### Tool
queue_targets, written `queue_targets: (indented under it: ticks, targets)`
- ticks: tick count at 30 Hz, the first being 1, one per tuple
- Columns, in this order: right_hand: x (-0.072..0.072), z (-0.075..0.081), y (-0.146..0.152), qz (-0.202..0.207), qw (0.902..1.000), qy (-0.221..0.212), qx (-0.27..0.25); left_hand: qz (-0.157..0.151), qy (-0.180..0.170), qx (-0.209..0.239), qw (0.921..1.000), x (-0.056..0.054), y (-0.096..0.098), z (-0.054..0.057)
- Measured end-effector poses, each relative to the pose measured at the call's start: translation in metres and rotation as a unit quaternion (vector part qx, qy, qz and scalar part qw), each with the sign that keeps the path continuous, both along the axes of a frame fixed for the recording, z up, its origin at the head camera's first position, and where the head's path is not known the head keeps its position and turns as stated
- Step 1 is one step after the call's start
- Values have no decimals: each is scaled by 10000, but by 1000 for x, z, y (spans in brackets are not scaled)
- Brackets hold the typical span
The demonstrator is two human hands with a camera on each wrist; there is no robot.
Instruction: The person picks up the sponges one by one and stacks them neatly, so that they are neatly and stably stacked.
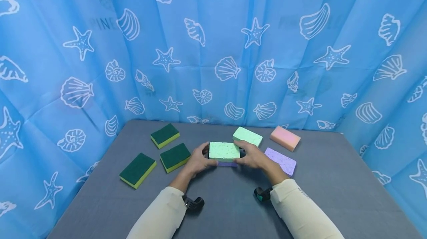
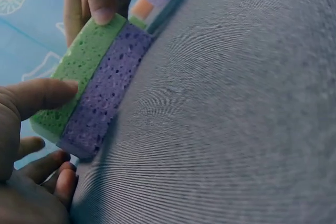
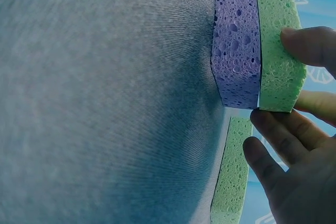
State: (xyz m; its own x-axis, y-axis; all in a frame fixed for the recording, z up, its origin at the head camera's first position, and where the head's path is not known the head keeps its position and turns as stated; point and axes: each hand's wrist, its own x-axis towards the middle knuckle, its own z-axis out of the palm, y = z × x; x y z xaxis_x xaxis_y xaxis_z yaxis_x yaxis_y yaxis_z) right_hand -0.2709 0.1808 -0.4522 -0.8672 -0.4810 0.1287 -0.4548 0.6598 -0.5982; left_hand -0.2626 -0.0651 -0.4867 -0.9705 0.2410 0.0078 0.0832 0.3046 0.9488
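Note:
A light green sponge (image 1: 224, 150) lies flat on top of a purple sponge (image 1: 227, 164) near the middle of the grey table. My left hand (image 1: 199, 160) grips the green sponge's left end, its thumb (image 2: 50, 95) along the near side. At the other end my right hand (image 1: 251, 154) holds it, thumb (image 3: 310, 45) on the near face and fingers around the end and far side. Both wrist views show the pitted edges of green and purple lined up closely, the purple sponge (image 3: 236, 40) down at the cloth.
Three green-and-yellow scouring sponges (image 1: 138, 170) lie on the left. Behind my right hand is another light green sponge (image 1: 247, 136). Farther right are a pink-orange sponge (image 1: 285, 138) and a second purple sponge (image 1: 281, 160). A blue shell-print curtain (image 1: 213, 53) surrounds the table's back and sides.

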Motion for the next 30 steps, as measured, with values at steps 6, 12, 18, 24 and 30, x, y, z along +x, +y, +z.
queue_targets:
  ticks: [6,12,18,24,30]
  targets:
    - [0,-2,1,-19,10000,14,-7,-141,-5,299,9995,-3,-1,5]
    - [0,-3,2,66,10000,31,-34,-203,-59,594,9980,-3,-1,1]
    - [0,-4,2,103,9999,6,-60,-167,-4,732,9972,-4,-1,-3]
    - [5,4,7,56,9999,68,-136,-192,-92,760,9969,-5,0,-4]
    - [15,23,16,-33,9994,279,-223,-271,-148,702,9971,5,-3,9]
